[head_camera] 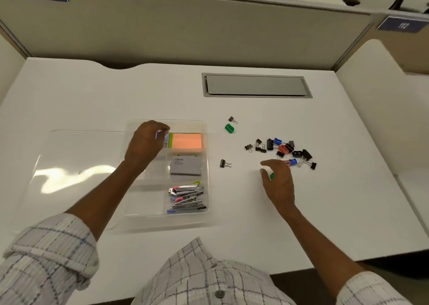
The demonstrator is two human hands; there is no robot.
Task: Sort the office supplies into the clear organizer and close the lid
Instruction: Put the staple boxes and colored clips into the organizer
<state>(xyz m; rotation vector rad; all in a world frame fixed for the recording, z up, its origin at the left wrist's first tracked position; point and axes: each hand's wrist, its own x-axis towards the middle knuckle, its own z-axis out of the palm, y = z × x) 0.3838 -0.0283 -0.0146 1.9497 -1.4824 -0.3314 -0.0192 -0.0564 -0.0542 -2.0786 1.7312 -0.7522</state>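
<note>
The clear organizer [206, 170] lies on the white desk with its lid [79, 165] folded open to the left. Orange sticky notes [186, 144], a grey eraser pack [185, 166] and several staplers [186, 199] fill its right compartments. My left hand [145, 143] hovers over the top left compartment, pinching a small blue piece. My right hand [277, 182] rests on the desk near a pile of binder clips and sharpeners [286, 152], with a small green item [271, 176] under its fingers. A green sharpener [229, 128] and two stray clips [225, 163] lie apart.
A grey cable hatch [256, 86] is set into the desk behind the supplies. Beige cubicle partitions [185, 30] wall the desk at the back and sides. The desk's front edge runs just above my checked shirt.
</note>
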